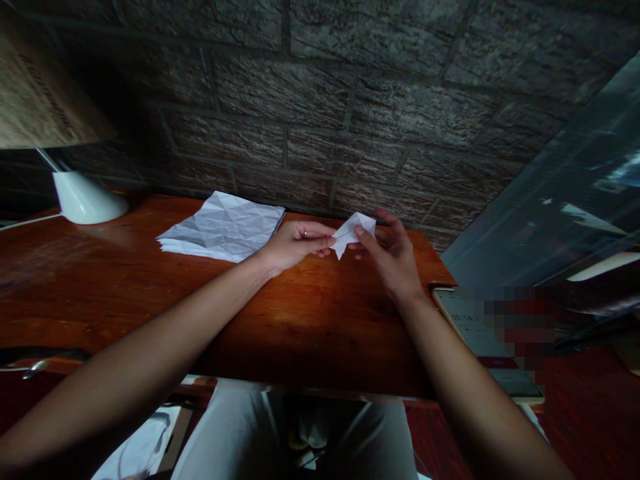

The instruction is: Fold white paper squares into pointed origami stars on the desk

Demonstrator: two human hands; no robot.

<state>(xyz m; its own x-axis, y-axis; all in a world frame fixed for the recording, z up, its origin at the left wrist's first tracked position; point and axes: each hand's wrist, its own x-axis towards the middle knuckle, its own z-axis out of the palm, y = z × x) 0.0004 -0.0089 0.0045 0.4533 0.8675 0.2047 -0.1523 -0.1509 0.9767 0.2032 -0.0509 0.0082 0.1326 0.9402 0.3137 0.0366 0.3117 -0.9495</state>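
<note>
Between my two hands, a small folded white paper (354,230) is held above the wooden table, with a pointed tip hanging down. My left hand (299,241) pinches its left corner between thumb and fingers; a ring shows on one finger. On the other side, my right hand (393,253) grips the paper with its thumb on the near face, while one or more fingers stretch out behind. To the left of my left hand lies a stack of creased white paper sheets (225,225).
A lamp with a white base (90,197) and a woven shade (45,87) stands at the table's left. The brown wooden table (300,327) meets a dark brick wall (320,107). A phone or tablet (465,333) lies at the right edge, near my right forearm.
</note>
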